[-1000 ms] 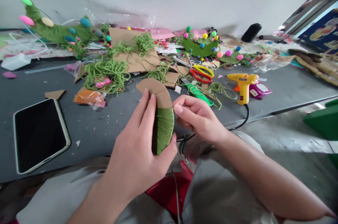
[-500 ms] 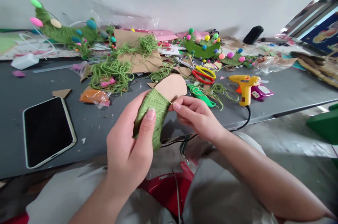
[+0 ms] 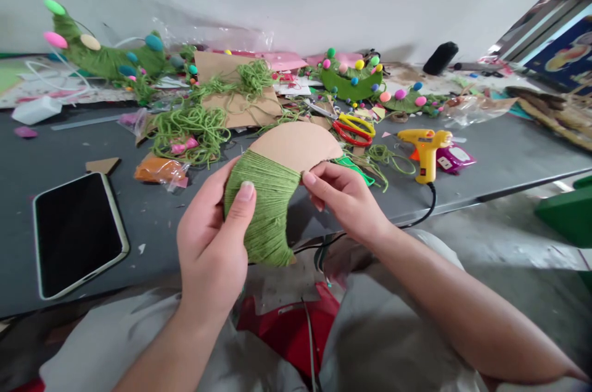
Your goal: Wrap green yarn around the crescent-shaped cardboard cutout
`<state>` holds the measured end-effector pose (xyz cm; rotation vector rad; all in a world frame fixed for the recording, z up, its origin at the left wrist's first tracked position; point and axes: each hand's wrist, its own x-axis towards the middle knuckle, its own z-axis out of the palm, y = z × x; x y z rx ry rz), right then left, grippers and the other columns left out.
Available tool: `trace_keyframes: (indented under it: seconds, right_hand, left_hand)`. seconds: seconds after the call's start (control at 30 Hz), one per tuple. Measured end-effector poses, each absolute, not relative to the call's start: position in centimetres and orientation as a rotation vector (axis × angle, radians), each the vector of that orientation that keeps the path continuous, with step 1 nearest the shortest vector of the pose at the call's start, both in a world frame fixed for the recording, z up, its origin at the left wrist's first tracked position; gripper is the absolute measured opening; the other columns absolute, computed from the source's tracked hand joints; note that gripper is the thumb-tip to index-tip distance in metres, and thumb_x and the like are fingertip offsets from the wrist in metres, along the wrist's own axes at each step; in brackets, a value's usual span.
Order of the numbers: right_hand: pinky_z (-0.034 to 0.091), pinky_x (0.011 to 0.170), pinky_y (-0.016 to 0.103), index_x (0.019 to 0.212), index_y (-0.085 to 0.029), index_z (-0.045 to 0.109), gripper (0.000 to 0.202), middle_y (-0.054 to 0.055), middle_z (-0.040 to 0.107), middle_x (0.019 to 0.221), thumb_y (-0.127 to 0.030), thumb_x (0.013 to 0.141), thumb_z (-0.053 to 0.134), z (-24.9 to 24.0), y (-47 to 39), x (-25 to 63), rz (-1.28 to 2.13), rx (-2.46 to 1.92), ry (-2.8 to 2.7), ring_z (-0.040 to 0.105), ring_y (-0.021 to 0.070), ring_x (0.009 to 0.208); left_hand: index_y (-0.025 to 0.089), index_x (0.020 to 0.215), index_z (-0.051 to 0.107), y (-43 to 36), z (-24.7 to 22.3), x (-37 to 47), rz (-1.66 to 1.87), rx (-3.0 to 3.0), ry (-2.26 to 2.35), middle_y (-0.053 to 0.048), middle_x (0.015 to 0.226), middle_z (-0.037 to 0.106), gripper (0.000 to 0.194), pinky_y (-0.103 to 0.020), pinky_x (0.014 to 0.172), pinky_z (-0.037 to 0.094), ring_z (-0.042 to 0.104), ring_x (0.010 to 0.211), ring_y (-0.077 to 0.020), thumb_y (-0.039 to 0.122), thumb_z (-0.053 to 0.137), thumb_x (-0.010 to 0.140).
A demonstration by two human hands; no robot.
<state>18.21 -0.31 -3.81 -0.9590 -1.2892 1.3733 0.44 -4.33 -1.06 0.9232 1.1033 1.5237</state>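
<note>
A curved cardboard piece (image 3: 298, 144) is wrapped over its lower part in green yarn (image 3: 266, 204); its upper part is bare tan card. My left hand (image 3: 217, 225) grips the wrapped part from the left, thumb on the front and fingers behind. At the inner edge, where the wrapping meets bare card, my right hand (image 3: 345, 195) is closed in a pinch at the yarn. Its fingertips touch the piece, and the strand between them is mostly hidden.
Behind lie a tangled yarn heap (image 3: 189, 130), scissors (image 3: 354, 129) and finished green crescents with coloured balls (image 3: 351, 85). A yellow glue gun (image 3: 426, 151) stands right, its cord hanging over the table edge. A phone (image 3: 78, 235) lies left, near an orange packet (image 3: 160, 170).
The cardboard piece has turned to face me more, showing more of its curve and bare card. My left hand has shifted slightly left; my right hand stays at the inner edge.
</note>
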Motion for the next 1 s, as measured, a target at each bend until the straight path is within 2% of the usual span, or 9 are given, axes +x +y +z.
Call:
trace_keyframes:
  seconds: [0.1,0.2,0.33,0.43,0.63,0.77,0.87,1.0]
  right_hand:
    - [0.042,0.054,0.02,0.085,-0.017,0.067,0.025,-0.002,0.06,0.071,-0.04,0.089,0.074,-4.0,-0.2,18.4,1.428,-0.901,-1.262,0.052,0.0065,0.059]
    - [0.044,0.054,0.02,0.088,-0.018,0.067,0.023,-0.001,0.063,0.074,-0.041,0.089,0.074,-4.3,-0.1,18.5,1.461,-0.87,-1.235,0.054,0.0069,0.059]
    - [0.045,0.054,0.021,0.089,-0.019,0.066,0.024,-0.001,0.062,0.074,-0.042,0.088,0.074,-4.5,0.0,18.7,1.441,-0.871,-1.231,0.054,0.0076,0.059]
    - [0.044,0.054,0.021,0.088,-0.019,0.066,0.026,-0.001,0.062,0.074,-0.044,0.088,0.074,-4.3,0.1,18.8,1.411,-0.88,-1.244,0.053,0.0082,0.059]
    - [0.043,0.054,0.02,0.086,-0.02,0.069,0.023,-0.002,0.061,0.07,-0.041,0.087,0.076,-3.7,0.1,18.9,1.364,-0.866,-1.259,0.051,0.0075,0.059]
    - [0.042,0.055,0.02,0.081,-0.019,0.069,0.019,-0.003,0.062,0.07,-0.036,0.086,0.078,-3.5,0.0,18.9,1.348,-0.828,-1.27,0.051,0.0066,0.059]
    - [0.044,0.056,0.021,0.081,-0.018,0.069,0.018,-0.002,0.064,0.073,-0.032,0.084,0.079,-3.4,-0.1,18.8,1.357,-0.816,-1.306,0.053,0.0073,0.061]
    - [0.046,0.061,0.022,0.086,-0.016,0.069,0.017,0.0,0.064,0.077,-0.03,0.086,0.077,-3.3,-0.2,18.8,1.344,-0.859,-1.442,0.055,0.0087,0.067]
  left_hand:
    - [0.023,0.124,0.07,-3.9,-1.7,0.4,1.539,0.87,1.039,-0.006,0.127,0.072,0.036,-0.04,0.106,0.056,0.065,0.124,-0.0292,0.03,0.074,0.088]
    - [0.022,0.127,0.067,-3.3,-2.6,0.1,1.48,0.793,1.006,-0.008,0.123,0.074,0.042,-0.042,0.102,0.058,0.068,0.119,-0.03,0.028,0.075,0.087]
    - [0.024,0.128,0.067,-2.5,-3.4,-0.2,1.483,0.897,1.059,-0.007,0.128,0.072,0.045,-0.043,0.106,0.055,0.066,0.123,-0.0302,0.027,0.077,0.084]
    - [0.024,0.126,0.07,-2.4,-3.6,-0.3,1.465,1.053,1.108,-0.005,0.136,0.068,0.041,-0.038,0.109,0.051,0.061,0.129,-0.0277,0.029,0.077,0.086]
    - [0.021,0.128,0.069,-2.6,-2.9,-0.3,1.112,1.236,0.981,-0.009,0.133,0.069,0.045,-0.033,0.092,0.057,0.068,0.115,-0.0276,0.038,0.075,0.087]
    - [0.023,0.133,0.065,-2.7,-2.8,-0.3,0.934,1.221,0.849,-0.008,0.137,0.065,0.044,-0.034,0.096,0.055,0.066,0.116,-0.0255,0.034,0.071,0.091]
    - [0.023,0.133,0.064,-2.7,-2.7,-0.3,0.851,1.201,0.782,-0.007,0.131,0.067,0.042,-0.033,0.099,0.052,0.064,0.116,-0.0241,0.032,0.069,0.092]
    - [0.021,0.12,0.07,-2.7,-2.7,-0.4,0.797,1.223,0.806,-0.005,0.114,0.07,0.03,-0.026,0.088,0.051,0.063,0.105,-0.0202,0.032,0.067,0.093]
